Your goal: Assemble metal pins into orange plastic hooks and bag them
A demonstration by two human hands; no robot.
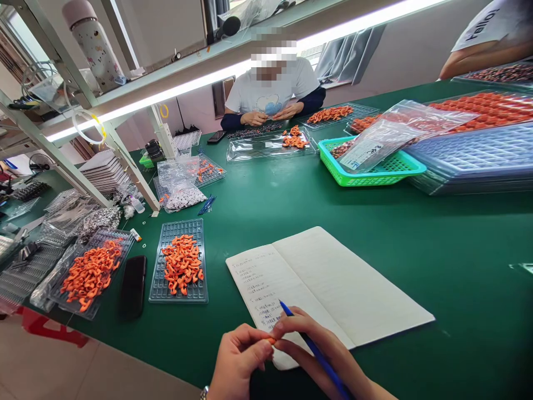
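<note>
My left hand (244, 355) pinches a small orange plastic piece (272, 340) between thumb and fingers, above the lower edge of an open notebook (358, 289). My right hand (310, 339) meets it there, its fingertips closed on the same piece. A blue pen (318, 355) is also held in my right hand, its tip pointing up and left over the handwritten page. Most of the orange piece is hidden by fingertips. Left of the notebook, a clear plastic tray (156, 291) carries a heap of similar orange pieces (183, 264).
A black phone (133, 286) lies between that tray and another heaped tray (94, 272). A green basket (375, 176) with a plastic bag (403, 133) stands beside stacked trays (478, 166). Across the table sits a person (272, 91), hands together. A lit shelf (187, 83) crosses above.
</note>
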